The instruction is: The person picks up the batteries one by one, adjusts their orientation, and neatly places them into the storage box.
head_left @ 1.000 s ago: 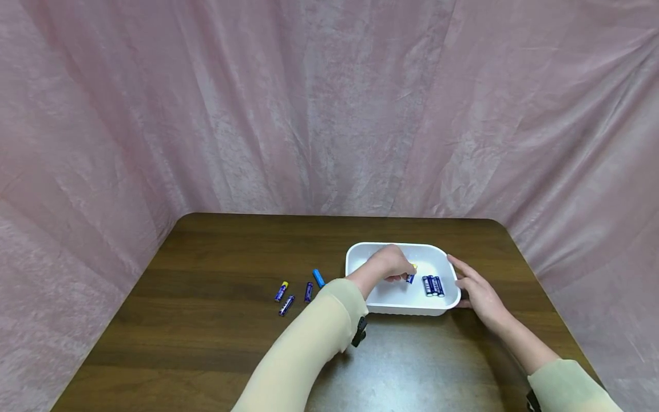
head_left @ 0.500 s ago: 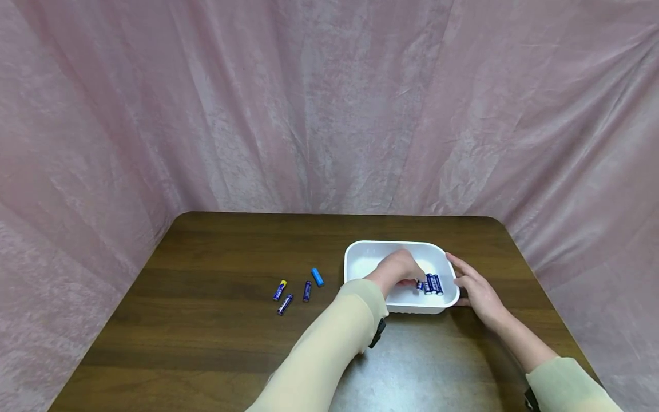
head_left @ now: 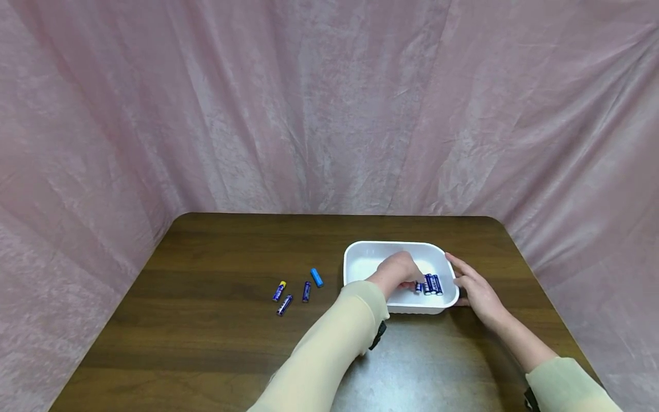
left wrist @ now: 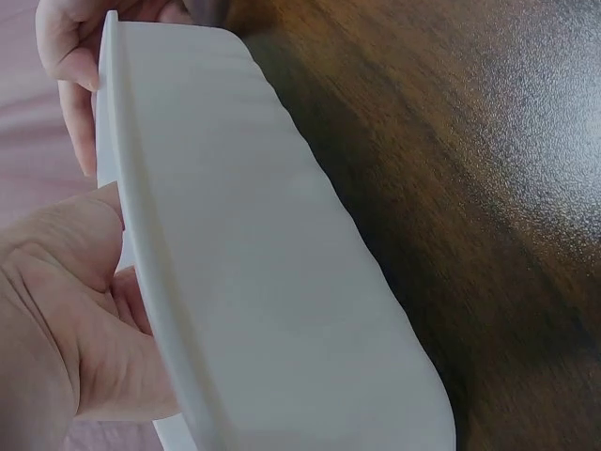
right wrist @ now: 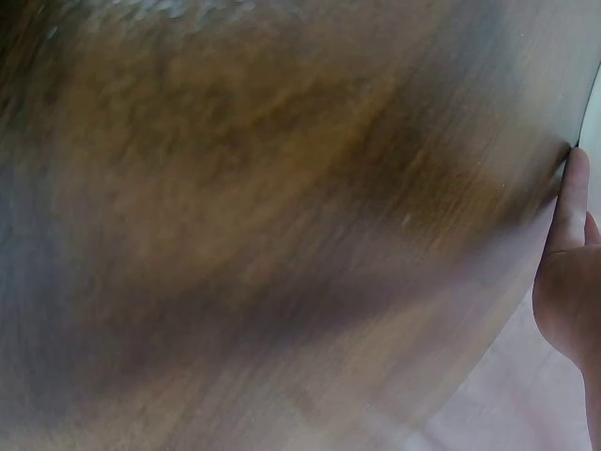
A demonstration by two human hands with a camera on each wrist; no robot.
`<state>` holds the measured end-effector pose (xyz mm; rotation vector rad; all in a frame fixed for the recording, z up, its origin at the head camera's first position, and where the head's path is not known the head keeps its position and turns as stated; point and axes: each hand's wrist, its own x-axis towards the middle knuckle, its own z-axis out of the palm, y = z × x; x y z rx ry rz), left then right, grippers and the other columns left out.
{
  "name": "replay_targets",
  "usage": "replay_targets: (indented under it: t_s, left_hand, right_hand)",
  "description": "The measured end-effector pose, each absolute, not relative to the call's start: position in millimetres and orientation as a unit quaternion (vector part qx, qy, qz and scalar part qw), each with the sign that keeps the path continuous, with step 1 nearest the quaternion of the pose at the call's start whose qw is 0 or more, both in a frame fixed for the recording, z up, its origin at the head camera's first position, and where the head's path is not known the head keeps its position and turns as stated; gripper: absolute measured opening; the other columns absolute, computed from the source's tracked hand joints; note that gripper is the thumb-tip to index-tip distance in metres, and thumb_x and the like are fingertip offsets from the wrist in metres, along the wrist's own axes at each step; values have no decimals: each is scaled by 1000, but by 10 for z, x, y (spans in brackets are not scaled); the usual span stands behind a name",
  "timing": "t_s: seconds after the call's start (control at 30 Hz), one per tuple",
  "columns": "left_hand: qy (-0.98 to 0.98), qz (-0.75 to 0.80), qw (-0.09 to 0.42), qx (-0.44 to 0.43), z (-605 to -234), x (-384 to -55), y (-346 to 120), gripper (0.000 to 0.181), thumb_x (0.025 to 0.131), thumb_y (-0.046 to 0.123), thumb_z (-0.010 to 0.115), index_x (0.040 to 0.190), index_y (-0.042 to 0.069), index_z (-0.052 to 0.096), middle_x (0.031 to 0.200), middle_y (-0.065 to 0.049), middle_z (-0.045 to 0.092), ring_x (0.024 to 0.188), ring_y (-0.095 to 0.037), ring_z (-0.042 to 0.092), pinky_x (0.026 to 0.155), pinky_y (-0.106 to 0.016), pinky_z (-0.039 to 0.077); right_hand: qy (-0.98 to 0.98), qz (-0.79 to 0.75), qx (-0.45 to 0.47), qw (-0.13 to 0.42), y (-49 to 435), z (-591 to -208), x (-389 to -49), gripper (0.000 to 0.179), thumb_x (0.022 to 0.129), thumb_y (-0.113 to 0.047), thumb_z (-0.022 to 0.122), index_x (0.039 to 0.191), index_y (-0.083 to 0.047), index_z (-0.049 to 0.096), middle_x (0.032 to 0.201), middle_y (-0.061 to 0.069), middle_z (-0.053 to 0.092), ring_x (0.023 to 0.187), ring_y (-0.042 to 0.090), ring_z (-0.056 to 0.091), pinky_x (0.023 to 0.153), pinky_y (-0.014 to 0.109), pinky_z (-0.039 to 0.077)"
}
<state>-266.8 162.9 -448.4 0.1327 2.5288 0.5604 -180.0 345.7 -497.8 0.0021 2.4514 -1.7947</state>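
My left hand (head_left: pixel 399 272) reaches into a white plastic tray (head_left: pixel 360 246) and pinches a dark blue battery (head_left: pixel 419 288) low over its floor. Close beside that battery, a row of three dark blue batteries (head_left: pixel 433 284) stands side by side toward the tray's right end. In the left wrist view the left hand (left wrist: pixel 75 329) is over the near rim, its fingertips hidden behind the tray wall. My right hand (head_left: pixel 479 294) rests against the tray's right end, fingers spread along the rim and outer side. The right wrist view shows an extended finger (right wrist: pixel 571 202) at the tray's edge.
Left of the tray, loose on the brown wooden table (head_left: pixel 206 332), lie a light blue battery (head_left: pixel 316 277), a yellow-ended battery (head_left: pixel 279 291) and two dark blue batteries, one upper (head_left: pixel 306 292) and one lower (head_left: pixel 285 305). A pink curtain (head_left: pixel 309 114) hangs behind the table.
My left hand has moved right and slightly down inside the tray, bringing the pinched battery up beside the row of three. It barely moves over the last half second. The right hand stays put.
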Motion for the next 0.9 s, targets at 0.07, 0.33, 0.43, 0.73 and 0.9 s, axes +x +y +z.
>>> replay_targets:
  t_s: [0.07,0.33,0.43,0.73,0.9]
  left_hand:
    - [939,205,270,50,-4488,-2677,1627,29,88,39,80,77,13,75,63,2,69,42,-11,48,43,-24,35]
    - [932,229,277,53,-4514,-2682,1616,30,90,36,79,76,10,76,66,-1,71,42,-11,47,41,-23,35]
    - [923,251,288,51,-4524,-2680,1608,31,92,35,77,77,8,77,69,-2,73,43,-12,47,42,-22,37]
    - [906,284,305,71,-4531,-2693,1535,32,97,30,71,80,3,78,78,-4,76,45,-11,48,53,-22,48]
    - [897,305,314,66,-4521,-2713,1506,30,96,28,72,83,2,74,82,-6,77,48,-12,49,57,-23,50]
  right_hand:
    - [806,-590,1,52,3460,-4977,-1798,59,107,-12,33,164,-20,24,161,30,26,130,48,46,79,40,59]
    - [802,-595,-6,51,3456,-4988,-1784,58,107,-12,33,164,-19,24,161,30,25,132,49,43,80,40,59]
    - [801,-597,-10,50,3455,-4990,-1784,58,107,-11,33,164,-18,24,161,30,26,131,49,44,79,40,59]
    - [803,-594,-14,50,3459,-4984,-1788,58,107,-11,33,164,-17,24,159,31,28,129,49,45,79,40,59]
    - [804,-593,-11,51,3452,-4981,-1797,58,107,-11,33,164,-18,24,160,30,27,129,48,45,79,40,59]
